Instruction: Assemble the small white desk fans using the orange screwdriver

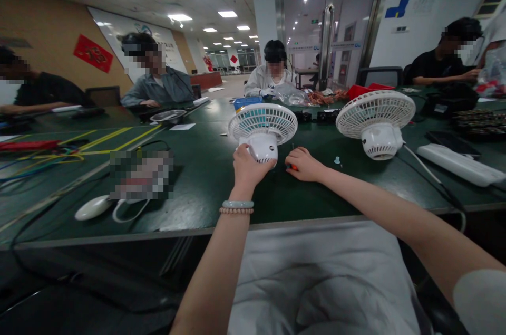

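Note:
My left hand (251,169) is wrapped round the white motor housing of a small fan (265,140), whose round slatted grille faces up and away from me. Just right of it, my right hand (305,165) is closed on a screwdriver (291,167). Only a bit of its orange handle and a thin dark shaft show; the rest is hidden in my fingers. A small gap separates the right hand from the fan. On the green table beyond lie a pale blue plastic piece (337,160) and a tiny bit beside it.
A second white fan (375,126) with a cable stands at the right, near a white power strip (460,165). Left are a white oval object (93,208) and cables. A blue bin (247,103), a red tray (371,89) and copper-coloured wire (326,97) lie farther back. Several people sit around.

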Tool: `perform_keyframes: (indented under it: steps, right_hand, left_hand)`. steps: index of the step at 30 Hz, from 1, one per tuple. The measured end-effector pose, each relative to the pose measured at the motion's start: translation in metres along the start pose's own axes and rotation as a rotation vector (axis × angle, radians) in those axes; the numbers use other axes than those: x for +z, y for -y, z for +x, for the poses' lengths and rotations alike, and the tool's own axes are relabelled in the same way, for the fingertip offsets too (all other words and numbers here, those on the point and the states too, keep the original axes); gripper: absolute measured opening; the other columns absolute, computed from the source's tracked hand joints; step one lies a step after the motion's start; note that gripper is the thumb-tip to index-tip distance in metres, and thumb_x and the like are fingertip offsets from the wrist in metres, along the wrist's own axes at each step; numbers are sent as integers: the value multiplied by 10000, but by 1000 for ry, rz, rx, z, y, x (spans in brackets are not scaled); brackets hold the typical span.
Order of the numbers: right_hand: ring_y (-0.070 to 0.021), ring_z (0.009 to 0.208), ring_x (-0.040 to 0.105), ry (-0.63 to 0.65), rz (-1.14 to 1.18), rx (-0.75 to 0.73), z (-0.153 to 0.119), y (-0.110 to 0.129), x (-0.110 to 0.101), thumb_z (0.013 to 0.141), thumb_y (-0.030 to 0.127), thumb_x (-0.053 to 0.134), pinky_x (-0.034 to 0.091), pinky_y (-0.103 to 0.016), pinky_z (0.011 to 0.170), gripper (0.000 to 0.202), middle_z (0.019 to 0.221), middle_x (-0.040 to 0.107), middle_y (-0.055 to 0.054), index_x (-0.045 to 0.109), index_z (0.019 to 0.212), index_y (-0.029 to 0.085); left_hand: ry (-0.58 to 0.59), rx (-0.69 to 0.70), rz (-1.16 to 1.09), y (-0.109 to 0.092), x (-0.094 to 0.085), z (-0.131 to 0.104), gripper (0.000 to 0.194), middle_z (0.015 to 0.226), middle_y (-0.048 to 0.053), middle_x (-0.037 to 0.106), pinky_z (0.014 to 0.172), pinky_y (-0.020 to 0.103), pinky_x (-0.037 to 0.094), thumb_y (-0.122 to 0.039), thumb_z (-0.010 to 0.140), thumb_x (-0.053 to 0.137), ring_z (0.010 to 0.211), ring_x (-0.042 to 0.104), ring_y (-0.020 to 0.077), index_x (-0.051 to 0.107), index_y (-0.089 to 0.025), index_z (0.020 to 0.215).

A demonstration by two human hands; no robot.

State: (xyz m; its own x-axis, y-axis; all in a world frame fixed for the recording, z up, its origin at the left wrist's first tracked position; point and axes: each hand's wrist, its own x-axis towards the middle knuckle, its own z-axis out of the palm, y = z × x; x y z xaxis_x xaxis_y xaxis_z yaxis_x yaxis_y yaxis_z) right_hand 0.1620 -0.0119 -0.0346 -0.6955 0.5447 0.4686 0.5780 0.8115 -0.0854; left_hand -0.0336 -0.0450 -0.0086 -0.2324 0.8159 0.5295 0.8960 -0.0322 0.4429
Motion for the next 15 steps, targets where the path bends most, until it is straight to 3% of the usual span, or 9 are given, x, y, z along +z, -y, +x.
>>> perform_keyframes:
  steps: [15]
  right_hand:
    - [-189, 940, 480, -68, -56, 22, -3, -6, 7, 824, 277, 498, 311, -396, 925, 254, 946, 527, -77, 571, 1037, 158]
  left_hand:
    - [-16, 14, -156, 7, 15, 6, 923, 1208, 145, 323, 973, 452, 340, -466, 483, 726, 1178, 370, 309, 246, -157, 1208]
